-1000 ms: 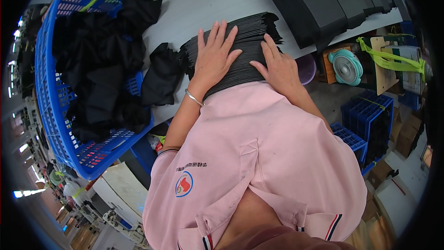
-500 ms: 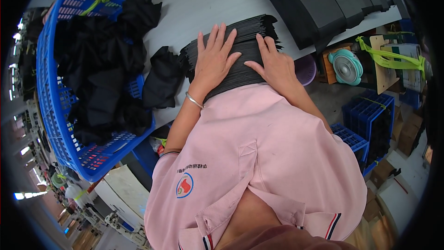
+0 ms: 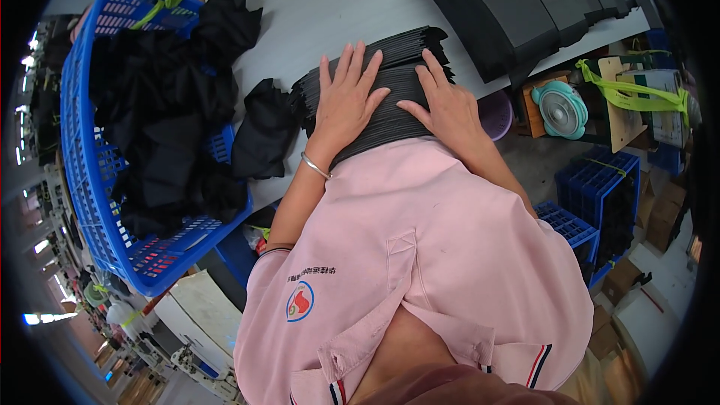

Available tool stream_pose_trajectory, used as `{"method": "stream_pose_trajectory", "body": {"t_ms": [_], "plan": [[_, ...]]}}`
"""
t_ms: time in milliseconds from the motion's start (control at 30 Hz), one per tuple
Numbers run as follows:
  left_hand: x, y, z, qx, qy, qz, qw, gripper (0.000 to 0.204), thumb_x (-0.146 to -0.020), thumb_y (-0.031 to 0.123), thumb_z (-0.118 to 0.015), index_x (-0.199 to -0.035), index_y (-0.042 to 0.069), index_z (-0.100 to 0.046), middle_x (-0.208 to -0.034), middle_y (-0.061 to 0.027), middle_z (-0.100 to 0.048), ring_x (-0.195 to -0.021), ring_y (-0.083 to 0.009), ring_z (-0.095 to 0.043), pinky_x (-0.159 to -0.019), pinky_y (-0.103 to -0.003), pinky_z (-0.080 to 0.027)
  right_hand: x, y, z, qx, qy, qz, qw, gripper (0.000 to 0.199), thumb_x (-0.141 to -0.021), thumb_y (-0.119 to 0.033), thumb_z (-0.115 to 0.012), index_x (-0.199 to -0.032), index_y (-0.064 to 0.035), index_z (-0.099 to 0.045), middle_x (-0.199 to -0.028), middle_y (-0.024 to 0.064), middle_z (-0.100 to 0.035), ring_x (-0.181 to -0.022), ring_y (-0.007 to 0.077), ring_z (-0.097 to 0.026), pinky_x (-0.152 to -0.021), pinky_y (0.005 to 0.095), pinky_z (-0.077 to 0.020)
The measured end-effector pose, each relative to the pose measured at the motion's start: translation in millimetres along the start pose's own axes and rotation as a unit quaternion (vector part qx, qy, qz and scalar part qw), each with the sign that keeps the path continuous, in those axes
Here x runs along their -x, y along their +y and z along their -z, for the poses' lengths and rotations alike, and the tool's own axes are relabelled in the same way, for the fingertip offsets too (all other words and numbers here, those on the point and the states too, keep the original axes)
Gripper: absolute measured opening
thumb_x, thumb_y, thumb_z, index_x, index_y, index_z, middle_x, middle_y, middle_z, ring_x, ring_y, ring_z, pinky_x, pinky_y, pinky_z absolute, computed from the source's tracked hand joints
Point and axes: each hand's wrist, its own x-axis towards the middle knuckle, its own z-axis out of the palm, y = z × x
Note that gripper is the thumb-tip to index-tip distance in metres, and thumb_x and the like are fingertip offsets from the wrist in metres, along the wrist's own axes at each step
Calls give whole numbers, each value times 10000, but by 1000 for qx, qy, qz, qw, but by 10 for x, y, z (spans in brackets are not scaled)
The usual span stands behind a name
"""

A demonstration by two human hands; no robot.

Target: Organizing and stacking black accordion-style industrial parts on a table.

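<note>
Right in front of me, at the table's near edge, lies a stack of black fabric pieces [image 3: 397, 86], its many thin layers showing as lines. My left hand [image 3: 347, 97] rests flat on the stack's left part, fingers spread, a silver bangle at the wrist. On the right part lies my right hand [image 3: 450, 105], palm down, with its thumb held away from the fingers. Neither hand grips anything. A loose crumpled black cloth [image 3: 264, 131] lies just left of the stack.
At the left a blue plastic crate [image 3: 90, 202] holds rumpled black cloth. Overlapping black panels [image 3: 517, 7] lie at the table's far right. Right of the table are a small teal fan [image 3: 562, 109], a purple bin [image 3: 496, 116] and blue crates [image 3: 592, 180]. The table [image 3: 322, 7] is light grey.
The fingers of my right hand have shifted slightly on the stack. My left hand stays in nearly the same place.
</note>
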Motion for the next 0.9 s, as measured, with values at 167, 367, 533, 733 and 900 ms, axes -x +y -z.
{"method": "stream_pose_trajectory", "body": {"t_ms": [167, 367, 533, 733, 900], "plan": [[0, -10, -6, -1, 3, -1, 1000, 634, -1039, 420, -567, -1602, 184, -395, -1676, -126, -319, -1553, -310, -277, -1239, -592, -155, -20, -7, -5, 4, -10, 0, 1000, 694, -857, -481, -786, -1271, 28, -562, -1382, 200, -553, -642, 275, -690, -582, 345, -569], [9, -3, 3, -3, 1, -2, 1000, 631, -1042, 427, -559, -1600, 180, -398, -1676, -129, -319, -1554, -311, -275, -1241, -590, -151, -62, -15, 24, -7, 0, -4, 1000, 833, -855, -525, -772, -1411, 37, -507, -1224, 133, -575, -604, 255, -667, -528, 341, -547], [7, -1, -5, -4, 1, -3, 1000, 633, -1043, 437, -553, -1600, 179, -398, -1676, -130, -318, -1552, -309, -277, -1243, -589, -149, -141, -18, -45, 24, -59, -50, 997, 914, -898, -603, -694, -1501, 33, -434, -1265, 123, -545, -665, 278, -694, -542, 349, -556], [9, -1, -6, -5, 3, -3, 1000, 638, -1042, 442, -550, -1603, 181, -393, -1677, -130, -314, -1550, -307, -281, -1241, -588, -153, -148, -38, -40, 39, -51, -51, 997, 873, -893, -607, -697, -1439, 47, -504, -1242, 123, -555, -675, 267, -707, -543, 337, -562], [6, -4, 4, -4, 0, -1, 1000, 636, -1044, 437, -551, -1604, 182, -392, -1680, -128, -309, -1553, -305, -276, -1241, -588, -152, -124, 2, -78, 25, -30, -44, 998, 760, -892, -548, -732, -1337, 45, -566, -1278, 115, -559, -679, 272, -711, -564, 352, -570]]}}
